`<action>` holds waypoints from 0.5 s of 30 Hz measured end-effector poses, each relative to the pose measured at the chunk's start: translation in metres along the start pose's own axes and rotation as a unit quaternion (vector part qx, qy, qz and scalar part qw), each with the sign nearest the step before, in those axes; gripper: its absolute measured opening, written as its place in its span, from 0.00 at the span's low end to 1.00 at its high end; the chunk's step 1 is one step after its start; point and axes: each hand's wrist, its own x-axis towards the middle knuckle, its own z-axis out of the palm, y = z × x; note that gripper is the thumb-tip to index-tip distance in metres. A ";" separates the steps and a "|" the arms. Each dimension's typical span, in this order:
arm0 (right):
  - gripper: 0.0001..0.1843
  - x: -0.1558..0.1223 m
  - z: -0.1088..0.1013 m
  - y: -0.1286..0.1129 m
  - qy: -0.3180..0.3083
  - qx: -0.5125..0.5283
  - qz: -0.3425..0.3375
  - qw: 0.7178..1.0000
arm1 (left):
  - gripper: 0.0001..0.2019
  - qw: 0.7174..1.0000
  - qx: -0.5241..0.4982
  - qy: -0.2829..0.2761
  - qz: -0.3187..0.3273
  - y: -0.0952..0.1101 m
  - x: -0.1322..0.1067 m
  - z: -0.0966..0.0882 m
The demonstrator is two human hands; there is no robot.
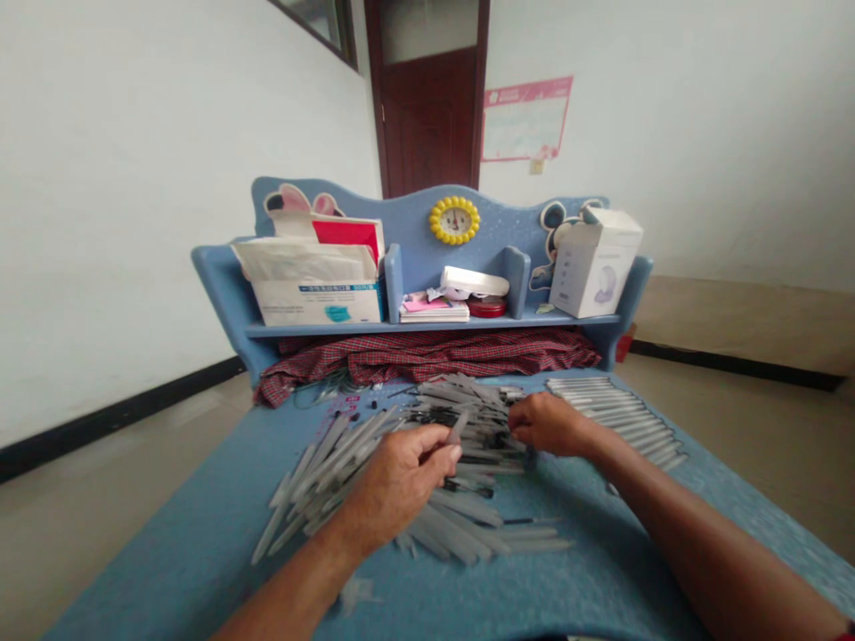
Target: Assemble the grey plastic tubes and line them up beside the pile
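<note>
My left hand (pixel 403 481) is closed, with a translucent grey pen barrel (pixel 460 425) pinched between thumb and forefinger, its end pointing up. Beneath and around that hand spreads a loose heap of grey pen barrels (pixel 460 525) on the blue desk. Over the right edge of a pile of thin dark pen parts (pixel 484 445), my right hand (pixel 542 423) has its fingers bent together; whatever they hold is hidden. To the right of it, several assembled-looking pens (pixel 618 418) lie side by side in a slanted row.
The blue desk (pixel 166 543) has a back shelf (pixel 321 331) bearing a mask carton (pixel 321 303), papers (pixel 434 313), a red round tin (pixel 487 308) and a white box (pixel 594 263). A red checked cloth (pixel 427 356) lies bunched beneath the shelf. Small black caps (pixel 355 416) are scattered left of the pile.
</note>
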 end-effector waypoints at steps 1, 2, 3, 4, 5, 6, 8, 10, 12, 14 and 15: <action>0.12 0.000 0.001 -0.003 0.002 -0.003 -0.004 1.000 | 0.11 1.000 0.000 -0.001 0.000 0.000 0.000 0.000; 0.12 0.001 0.003 -0.006 0.004 -0.008 -0.006 1.000 | 0.11 1.000 -0.001 -0.003 0.001 -0.001 0.000 0.000; 0.13 0.001 0.004 -0.009 0.006 -0.014 -0.006 1.000 | 0.11 1.000 -0.001 -0.004 0.003 -0.001 0.000 0.001; 0.13 0.001 0.006 -0.012 0.009 -0.022 -0.003 1.000 | 0.11 1.000 0.000 -0.003 0.004 -0.002 0.000 0.001; 0.14 0.001 0.007 -0.015 0.013 -0.032 0.001 0.999 | 0.11 1.000 0.000 -0.002 0.006 -0.003 0.000 0.001; 0.14 0.000 0.008 -0.018 0.016 -0.041 0.006 0.999 | 0.11 1.000 0.001 0.001 0.008 -0.003 0.000 0.002; 0.16 0.000 0.011 -0.021 0.022 -0.059 0.015 0.998 | 0.10 1.000 0.002 0.007 0.010 -0.004 0.000 0.003; 0.17 -0.001 0.012 -0.024 0.025 -0.074 0.022 0.997 | 0.10 1.000 0.004 0.009 0.009 -0.005 0.000 0.003; 0.19 0.000 0.013 -0.025 0.025 -0.085 0.026 0.996 | 0.10 1.000 0.005 0.004 0.008 -0.005 0.000 0.004; 0.18 0.002 0.013 -0.026 0.021 -0.092 0.027 0.995 | 0.11 1.000 0.006 0.000 0.007 -0.004 0.000 0.004; 0.17 0.003 0.013 -0.026 0.018 -0.095 0.027 0.995 | 0.11 1.000 0.006 -0.002 0.007 -0.004 0.000 0.004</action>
